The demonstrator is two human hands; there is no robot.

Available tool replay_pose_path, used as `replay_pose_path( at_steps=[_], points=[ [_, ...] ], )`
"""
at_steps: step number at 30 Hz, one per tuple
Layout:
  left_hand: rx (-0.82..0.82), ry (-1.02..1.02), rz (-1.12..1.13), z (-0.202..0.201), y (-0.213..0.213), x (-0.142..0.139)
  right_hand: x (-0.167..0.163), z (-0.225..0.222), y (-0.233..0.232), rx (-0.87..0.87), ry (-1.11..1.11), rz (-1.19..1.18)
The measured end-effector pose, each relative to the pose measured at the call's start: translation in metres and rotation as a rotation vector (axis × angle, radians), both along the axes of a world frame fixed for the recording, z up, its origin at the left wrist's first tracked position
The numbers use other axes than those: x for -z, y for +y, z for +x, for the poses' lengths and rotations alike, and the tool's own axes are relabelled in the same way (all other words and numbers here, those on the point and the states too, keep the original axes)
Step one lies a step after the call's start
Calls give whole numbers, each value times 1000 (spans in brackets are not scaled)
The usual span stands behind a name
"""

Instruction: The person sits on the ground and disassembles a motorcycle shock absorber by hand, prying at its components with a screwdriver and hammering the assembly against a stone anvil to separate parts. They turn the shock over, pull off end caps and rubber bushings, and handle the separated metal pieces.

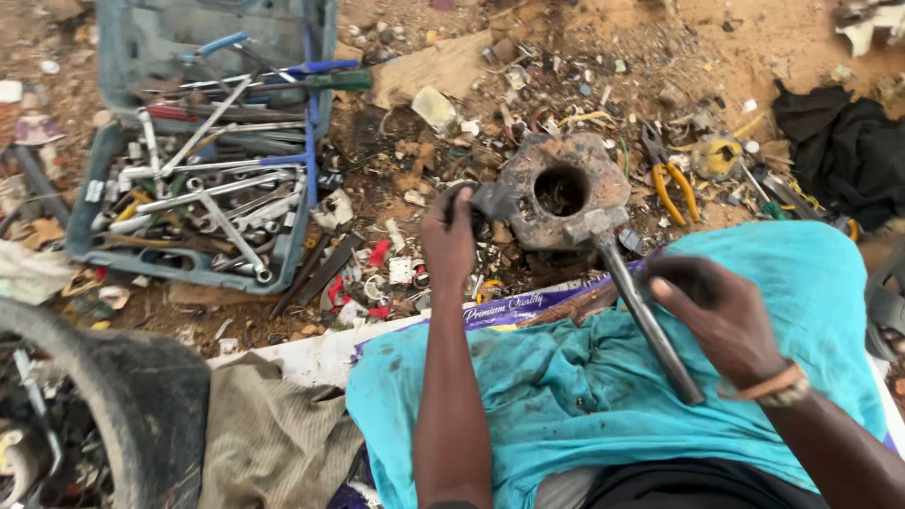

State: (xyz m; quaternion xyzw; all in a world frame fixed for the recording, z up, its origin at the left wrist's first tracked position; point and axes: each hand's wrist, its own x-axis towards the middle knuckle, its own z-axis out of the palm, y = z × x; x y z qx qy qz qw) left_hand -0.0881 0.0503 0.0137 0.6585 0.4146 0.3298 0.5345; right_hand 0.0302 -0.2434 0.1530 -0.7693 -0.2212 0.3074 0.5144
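Observation:
My left hand (449,236) grips a small dark metal part (494,200) and presses it against the left side of a rusty metal housing with a round hole (563,188) that rests on the littered ground. My right hand (724,316) holds the long grey handle of a hammer (639,306). The hammer's head (596,224) lies against the near edge of the housing. A turquoise cloth (603,377) covers my lap under both forearms.
An open blue toolbox (203,170) full of wrenches and spanners lies at the left. Yellow-handled pliers (667,174) lie right of the housing. A tyre (104,396) sits at lower left, black cloth (844,151) at the right. Scrap litters the dirt.

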Motion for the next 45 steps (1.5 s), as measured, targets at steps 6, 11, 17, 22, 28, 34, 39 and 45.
replay_pose_path(
  at_steps=[6,11,17,22,28,34,39,45],
  points=[
    [216,-520,-704,30,-53,-29,5,7,77,-81,-38,165],
    [298,-461,-484,38,-49,-34,8,8,91,-6,-120,81],
    [538,-762,-669,30,-46,-51,18,7,85,-24,-225,175],
    [477,-931,-637,32,-57,-61,24,-7,85,-102,-432,312],
    [389,-963,-418,28,-59,-58,19,-16,85,-60,-116,268],
    [293,-768,-225,22,-56,-62,9,-17,86,-96,-131,17],
    [460,-675,-456,25,-49,-57,11,-15,90,-86,-156,303],
    [250,-378,-288,27,-57,-52,13,-15,96,-34,-160,43]
  ],
)
